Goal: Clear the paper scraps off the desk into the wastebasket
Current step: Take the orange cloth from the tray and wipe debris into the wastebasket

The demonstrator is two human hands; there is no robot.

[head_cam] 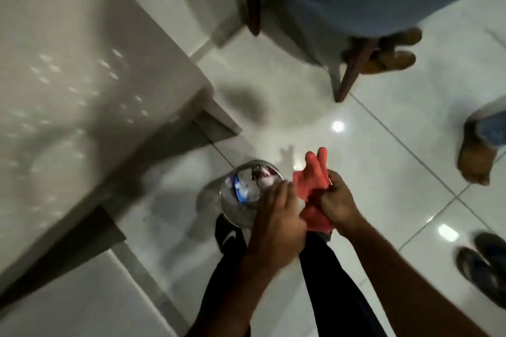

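Both hands are bunched together on a red rubber glove (315,186), right over the floor (383,167). The left hand (276,216) and the right hand (338,204) each clamp onto it. Just left sits the shiny metal wastebasket (232,205) with paper scraps (252,183) already inside. The pale surface (68,90) is off to the left.

Single head-worn camera looks steeply down, close over both forearms, at the tiled floor (383,161)

glove (312,180) red | wastebasket (235,208) silver | floor (383,145) white tiles | trousers (336,282) black
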